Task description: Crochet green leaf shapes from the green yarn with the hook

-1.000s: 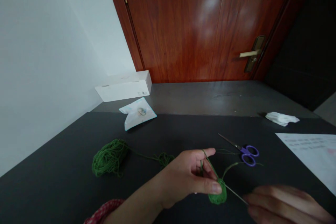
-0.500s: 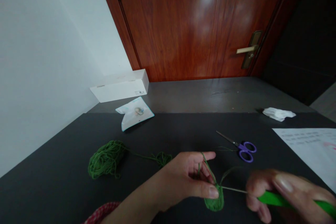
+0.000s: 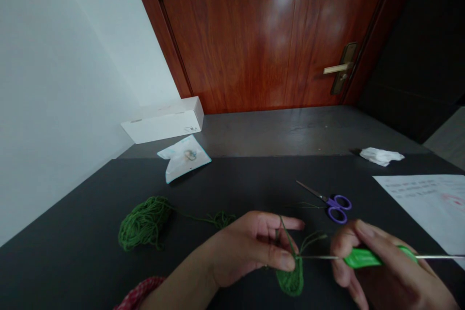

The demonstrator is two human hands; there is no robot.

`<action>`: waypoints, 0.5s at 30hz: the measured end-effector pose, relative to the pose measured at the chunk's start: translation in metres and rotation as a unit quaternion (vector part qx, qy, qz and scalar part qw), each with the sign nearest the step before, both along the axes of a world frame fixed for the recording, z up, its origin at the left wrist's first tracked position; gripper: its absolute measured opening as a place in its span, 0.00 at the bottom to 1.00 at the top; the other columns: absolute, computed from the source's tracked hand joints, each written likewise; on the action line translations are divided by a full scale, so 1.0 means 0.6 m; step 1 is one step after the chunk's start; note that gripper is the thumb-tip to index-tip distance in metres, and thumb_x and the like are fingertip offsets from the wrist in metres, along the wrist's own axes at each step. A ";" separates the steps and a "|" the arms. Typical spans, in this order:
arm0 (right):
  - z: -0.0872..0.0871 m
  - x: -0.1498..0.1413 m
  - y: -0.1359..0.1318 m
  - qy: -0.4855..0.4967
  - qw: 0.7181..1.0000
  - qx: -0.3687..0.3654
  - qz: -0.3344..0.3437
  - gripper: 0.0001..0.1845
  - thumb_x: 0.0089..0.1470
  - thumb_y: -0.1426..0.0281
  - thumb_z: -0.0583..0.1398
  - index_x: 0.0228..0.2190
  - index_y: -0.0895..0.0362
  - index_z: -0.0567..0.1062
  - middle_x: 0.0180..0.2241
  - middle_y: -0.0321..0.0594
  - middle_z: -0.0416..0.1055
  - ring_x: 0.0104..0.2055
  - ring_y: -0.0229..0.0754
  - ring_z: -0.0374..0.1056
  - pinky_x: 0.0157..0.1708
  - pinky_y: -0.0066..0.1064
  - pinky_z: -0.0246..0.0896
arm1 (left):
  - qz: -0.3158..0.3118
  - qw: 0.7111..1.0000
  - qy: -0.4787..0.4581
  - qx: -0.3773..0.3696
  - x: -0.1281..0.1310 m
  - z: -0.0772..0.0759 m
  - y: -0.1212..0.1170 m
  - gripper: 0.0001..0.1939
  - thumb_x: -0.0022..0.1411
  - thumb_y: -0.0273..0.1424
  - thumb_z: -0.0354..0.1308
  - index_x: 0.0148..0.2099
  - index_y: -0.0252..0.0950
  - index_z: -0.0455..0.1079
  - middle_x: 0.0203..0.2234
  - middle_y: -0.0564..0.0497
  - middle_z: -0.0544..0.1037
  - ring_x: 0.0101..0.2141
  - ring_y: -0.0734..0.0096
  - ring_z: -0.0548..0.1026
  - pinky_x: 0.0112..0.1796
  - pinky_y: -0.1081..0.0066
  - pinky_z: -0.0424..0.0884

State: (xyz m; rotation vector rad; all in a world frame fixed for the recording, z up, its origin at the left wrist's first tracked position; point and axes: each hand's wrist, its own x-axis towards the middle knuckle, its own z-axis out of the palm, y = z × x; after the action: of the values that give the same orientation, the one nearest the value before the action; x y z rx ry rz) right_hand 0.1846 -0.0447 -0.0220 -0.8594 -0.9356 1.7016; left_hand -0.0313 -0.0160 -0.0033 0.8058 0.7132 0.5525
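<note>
Between thumb and fingers, my left hand (image 3: pixel 259 244) pinches a small green crocheted piece (image 3: pixel 291 278). A strand of green yarn runs over its outstretched index finger down to the piece, and a loose yarn tail (image 3: pixel 313 238) sticks up beside it. My right hand (image 3: pixel 385 266) grips a crochet hook by its bright green handle (image 3: pixel 365 257). The thin metal shaft (image 3: pixel 319 257) points left, its tip at the top edge of the crocheted piece, where the exact stitch is hidden. A ball of green yarn (image 3: pixel 145 223) lies to the left, its strand leading to a small tangle (image 3: pixel 220 220).
Purple-handled scissors (image 3: pixel 336 206) lie beyond my right hand. A printed sheet (image 3: pixel 421 203) and a crumpled white tissue (image 3: pixel 381 156) are at the right. Farther left are an opened white packet (image 3: pixel 185 162) and a long white box (image 3: pixel 163 123) against the wall.
My right hand has turned the hook to nearly level and moved slightly left, and the hook's back end now shows. The crocheted piece has shifted a little left and down.
</note>
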 end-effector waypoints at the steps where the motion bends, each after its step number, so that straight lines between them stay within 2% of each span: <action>1: -0.001 -0.003 0.003 0.010 1.000 -0.022 0.000 0.23 0.57 0.53 0.58 0.24 0.59 0.79 0.18 0.41 0.74 0.16 0.36 0.66 0.15 0.24 0.62 | 0.014 1.000 0.010 0.014 0.001 0.000 -0.001 0.31 0.45 0.25 0.71 0.54 0.33 0.72 0.31 0.52 0.75 0.31 0.75 0.71 0.38 0.71 0.64; 5: -0.011 -0.009 0.017 0.020 0.996 -0.085 -0.019 0.18 0.53 0.55 0.62 0.24 0.58 0.78 0.18 0.38 0.73 0.14 0.33 0.63 0.13 0.22 0.60 | 0.074 0.996 0.030 0.033 0.012 0.000 -0.006 0.37 0.48 0.25 0.68 0.61 0.32 0.65 0.31 0.52 0.74 0.32 0.71 0.73 0.38 0.67 0.64; 9: -0.024 -0.010 0.021 0.048 0.989 -0.136 -0.024 0.15 0.51 0.59 0.65 0.25 0.58 0.77 0.18 0.36 0.72 0.14 0.32 0.62 0.12 0.21 0.59 | 0.095 0.995 -0.015 0.006 0.021 -0.007 -0.008 0.42 0.49 0.22 0.66 0.65 0.30 0.55 0.33 0.51 0.73 0.30 0.66 0.77 0.39 0.60 0.68; 12: -0.028 -0.010 0.019 0.067 0.985 -0.160 -0.021 0.14 0.52 0.59 0.65 0.26 0.58 0.77 0.18 0.36 0.72 0.14 0.31 0.62 0.13 0.20 0.59 | 0.106 0.993 -0.044 -0.002 0.023 -0.014 -0.007 0.36 0.49 0.21 0.65 0.61 0.28 0.60 0.33 0.51 0.73 0.28 0.70 0.76 0.35 0.62 0.68; 15: -0.024 -0.010 0.016 0.070 0.985 -0.154 -0.019 0.14 0.51 0.59 0.65 0.26 0.58 0.78 0.18 0.36 0.72 0.14 0.31 0.62 0.13 0.20 0.59 | 0.098 0.993 -0.068 -0.016 0.023 -0.018 -0.005 0.32 0.48 0.20 0.65 0.56 0.29 0.64 0.31 0.51 0.74 0.27 0.73 0.74 0.33 0.65 0.66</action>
State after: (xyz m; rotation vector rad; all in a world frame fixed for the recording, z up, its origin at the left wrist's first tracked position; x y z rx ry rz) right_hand 0.1788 -0.0349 -0.0367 -0.9375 -0.5659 1.8753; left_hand -0.0175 -0.0193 -0.0140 0.6653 0.6783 0.7640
